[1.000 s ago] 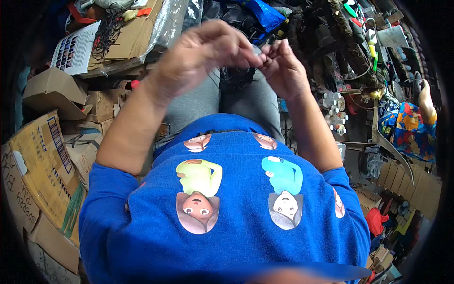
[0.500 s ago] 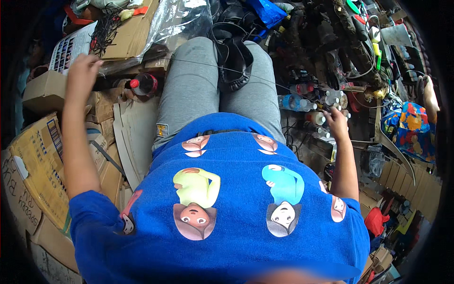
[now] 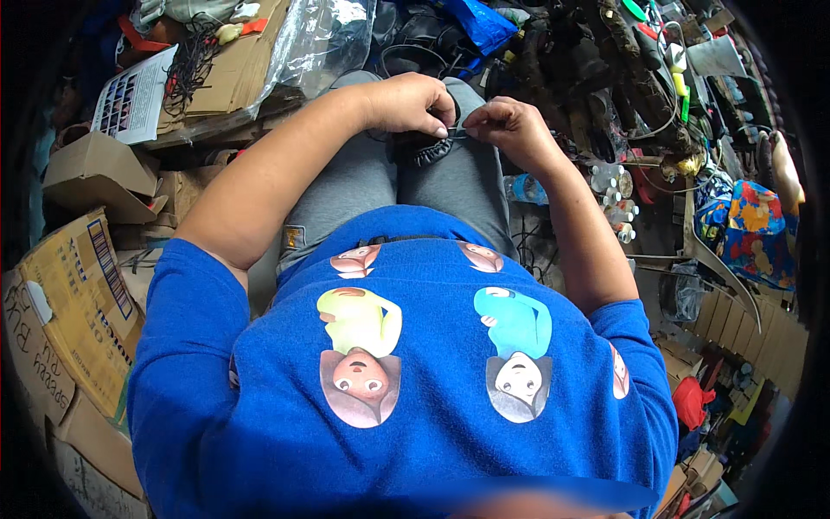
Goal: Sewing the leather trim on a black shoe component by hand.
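Note:
A black flat shoe [image 3: 430, 154] with a gathered toe rests on my lap between the thighs of my grey trousers [image 3: 341, 177]. My left hand [image 3: 408, 104] covers much of it, thumb and fingers curled over the shoe's opening; what they grip is hidden. Close beside it on the right, my right hand [image 3: 512, 128] is closed in a pinch above the right knee, fingertips turned toward the left thumb. A short bit of thin thread [image 3: 459, 129] seems to show between the two hands.
Cardboard boxes [image 3: 95, 177] and a printed sheet [image 3: 130, 93] lie on the left. Plastic sheeting [image 3: 324, 48] covers cardboard ahead. Several plastic bottles [image 3: 609, 182] stand right of my knee. A cable [image 3: 670, 117] and clutter fill the far right, near a colourful cloth bag [image 3: 752, 225].
Both hands came inward from wide apart and now meet over the shoe. The long thread stretched across my lap no longer shows at full length. My left arm now covers the red-capped bottle.

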Demonstrator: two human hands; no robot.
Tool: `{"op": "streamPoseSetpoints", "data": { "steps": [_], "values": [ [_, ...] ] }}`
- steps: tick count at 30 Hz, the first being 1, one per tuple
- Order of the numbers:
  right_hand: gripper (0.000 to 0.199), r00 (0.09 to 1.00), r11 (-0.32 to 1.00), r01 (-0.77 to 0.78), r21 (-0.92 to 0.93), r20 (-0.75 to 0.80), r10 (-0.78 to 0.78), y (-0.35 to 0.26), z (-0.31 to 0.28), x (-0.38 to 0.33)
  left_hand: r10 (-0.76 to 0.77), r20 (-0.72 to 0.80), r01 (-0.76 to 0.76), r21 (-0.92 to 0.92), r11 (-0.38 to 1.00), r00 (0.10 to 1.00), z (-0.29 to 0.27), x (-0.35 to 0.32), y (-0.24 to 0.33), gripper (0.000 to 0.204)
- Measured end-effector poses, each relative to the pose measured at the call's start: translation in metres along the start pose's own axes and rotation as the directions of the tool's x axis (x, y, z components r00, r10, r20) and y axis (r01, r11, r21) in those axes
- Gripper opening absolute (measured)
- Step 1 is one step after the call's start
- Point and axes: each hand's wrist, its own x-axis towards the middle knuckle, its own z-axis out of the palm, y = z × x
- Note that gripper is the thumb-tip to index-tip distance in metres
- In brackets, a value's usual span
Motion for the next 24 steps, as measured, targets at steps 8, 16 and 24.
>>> {"op": "streamPoseSetpoints", "data": {
  "steps": [8, 16, 24],
  "values": [
    [0.018, 0.997, 0.996, 0.074, 0.047, 0.034, -0.075, 0.006, 0.012, -0.006, -0.064, 0.069, 0.084, -0.341, 0.936, 0.996, 0.004, -0.002, -0.013, 0.024],
    [0.018, 0.992, 0.996, 0.073, 0.058, -0.108, -0.066, 0.010, 0.022, -0.029, -0.038, 0.123, 0.079, -0.344, 0.936, 0.992, 0.005, -0.004, -0.017, 0.027],
    [0.020, 0.995, 0.997, 0.067, 0.030, -0.072, -0.064, 0.007, 0.026, -0.024, -0.059, 0.106, 0.091, -0.328, 0.940, 0.993, 0.007, -0.004, -0.014, 0.027]
  ]
}}
